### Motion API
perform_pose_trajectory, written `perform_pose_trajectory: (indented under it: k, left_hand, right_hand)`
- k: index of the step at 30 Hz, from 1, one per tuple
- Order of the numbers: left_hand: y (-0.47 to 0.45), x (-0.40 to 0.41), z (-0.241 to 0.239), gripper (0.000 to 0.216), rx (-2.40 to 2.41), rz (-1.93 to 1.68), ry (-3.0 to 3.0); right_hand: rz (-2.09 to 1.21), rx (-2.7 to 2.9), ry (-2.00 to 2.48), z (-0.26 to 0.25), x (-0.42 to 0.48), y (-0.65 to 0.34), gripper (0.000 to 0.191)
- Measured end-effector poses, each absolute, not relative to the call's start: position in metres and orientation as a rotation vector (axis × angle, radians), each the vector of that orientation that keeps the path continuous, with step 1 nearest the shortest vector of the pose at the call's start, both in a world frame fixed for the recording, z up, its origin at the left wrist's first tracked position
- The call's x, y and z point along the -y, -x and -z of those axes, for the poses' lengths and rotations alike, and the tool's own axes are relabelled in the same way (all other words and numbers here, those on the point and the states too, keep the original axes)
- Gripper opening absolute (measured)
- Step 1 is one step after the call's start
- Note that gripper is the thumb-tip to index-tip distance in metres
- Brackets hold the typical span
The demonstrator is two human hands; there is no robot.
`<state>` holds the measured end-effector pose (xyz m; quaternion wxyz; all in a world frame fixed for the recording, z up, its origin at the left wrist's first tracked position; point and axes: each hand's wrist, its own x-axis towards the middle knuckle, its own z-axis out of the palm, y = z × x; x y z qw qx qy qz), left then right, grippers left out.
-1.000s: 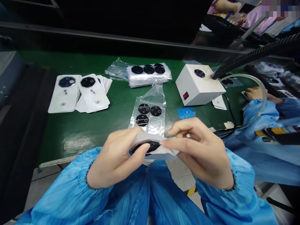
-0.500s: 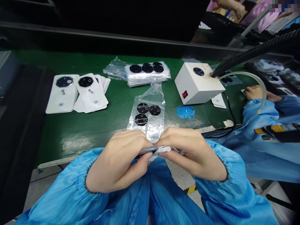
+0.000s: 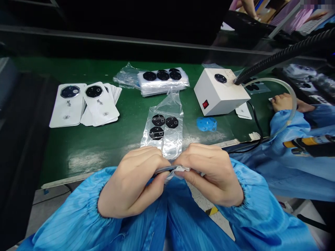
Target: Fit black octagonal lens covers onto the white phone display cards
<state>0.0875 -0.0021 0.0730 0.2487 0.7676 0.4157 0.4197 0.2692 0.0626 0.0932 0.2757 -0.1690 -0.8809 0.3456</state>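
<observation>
Both my hands meet at the table's front edge around a thin flat panel (image 3: 162, 170), seen edge-on, so its face is hidden. My left hand (image 3: 132, 183) is closed on its left side, thumb below and fingers above. My right hand (image 3: 211, 176) pinches the right side, with a crumpled white cloth or tissue (image 3: 182, 169) between thumb and panel. Just beyond the hands lies a clear plastic sheet (image 3: 171, 148) carrying three black octagonal camera-lens covers (image 3: 172, 122).
White phone back covers (image 3: 68, 115) lie fanned at left. Stacked plastic sheets (image 3: 157, 91) with black covers sit behind. At right stand a white box (image 3: 222, 96) with a red switch, a black flexible hose (image 3: 282, 55) and a blue blob (image 3: 206, 124). A co-worker's hand (image 3: 282, 102) rests farther right.
My right hand and wrist have shifted slightly left and turned a little. Both hands keep their hold on the panel, and the white cloth has moved slightly.
</observation>
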Motion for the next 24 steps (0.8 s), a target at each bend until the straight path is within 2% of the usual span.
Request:
perform_pose_trajectory:
  k: [5, 11, 15, 24]
  left_hand:
    - [-0.087, 0.001, -0.072, 0.010, -1.139, -1.081, -2.110]
    - [-0.088, 0.000, -0.072, 0.015, -1.219, -0.986, -2.223]
    - [-0.088, -0.001, -0.075, 0.017, -1.209, -0.914, -2.274]
    - [-0.089, -0.001, -0.071, 0.013, -1.088, -0.981, -2.150]
  right_hand:
    - [-1.012, 2.363, 0.458, -0.094, -0.066, -0.270, 0.011]
    - [-1.152, 2.402, 0.450, -0.092, -0.073, -0.271, 0.017]
    - [-1.240, 2.398, 0.433, -0.092, -0.074, -0.270, 0.014]
    - [-1.127, 2.369, 0.395, -0.092, -0.070, -0.270, 0.017]
